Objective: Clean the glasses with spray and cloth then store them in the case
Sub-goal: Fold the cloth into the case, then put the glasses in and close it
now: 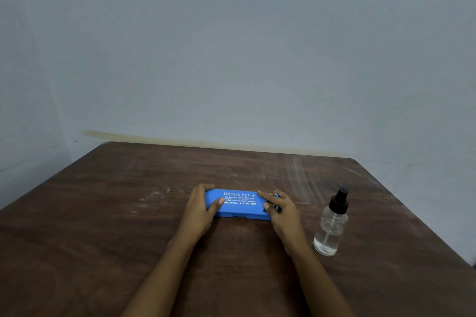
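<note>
The left hand (199, 210) and right hand (281, 210) are gripping opposite ends of the closed blue case (238, 204), which is lying flat on the wooden table (103, 213), with the spray bottle (331, 225) standing near its right.

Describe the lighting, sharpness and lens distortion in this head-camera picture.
Head view: dim, even light, only soft shadows beside the left hand and right hand; table sides splay under the wide-angle lens; large lettering on the blue case reads, small print blurs; faint highlights on the spray bottle.

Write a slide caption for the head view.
Closed blue case gripped by left hand and right hand; spray bottle stands beside it.
</note>
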The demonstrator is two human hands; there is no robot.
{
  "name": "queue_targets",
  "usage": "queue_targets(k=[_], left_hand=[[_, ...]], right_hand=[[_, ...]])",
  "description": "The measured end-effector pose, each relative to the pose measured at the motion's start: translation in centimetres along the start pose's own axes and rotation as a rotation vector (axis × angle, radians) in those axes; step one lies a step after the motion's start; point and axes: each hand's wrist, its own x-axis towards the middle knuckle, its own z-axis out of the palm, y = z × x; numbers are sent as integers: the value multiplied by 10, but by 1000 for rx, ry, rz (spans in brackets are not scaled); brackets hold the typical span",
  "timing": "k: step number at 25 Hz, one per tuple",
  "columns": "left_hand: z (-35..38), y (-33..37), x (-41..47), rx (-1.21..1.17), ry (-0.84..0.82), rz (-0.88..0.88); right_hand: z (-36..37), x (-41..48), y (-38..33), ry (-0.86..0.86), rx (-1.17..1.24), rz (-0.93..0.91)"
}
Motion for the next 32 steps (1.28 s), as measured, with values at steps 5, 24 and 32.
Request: queue_targets(k=[5,24,32], left_hand=[[0,3,-9,-13,9,-19],[-16,18,-72,-44,-39,-46],[-17,16,-76,-17,-76,-53]], right_hand=[[10,-6,7,164,-25,-16],[-21,-78,2,268,155,56],[-20,-80,5,273,118,54]])
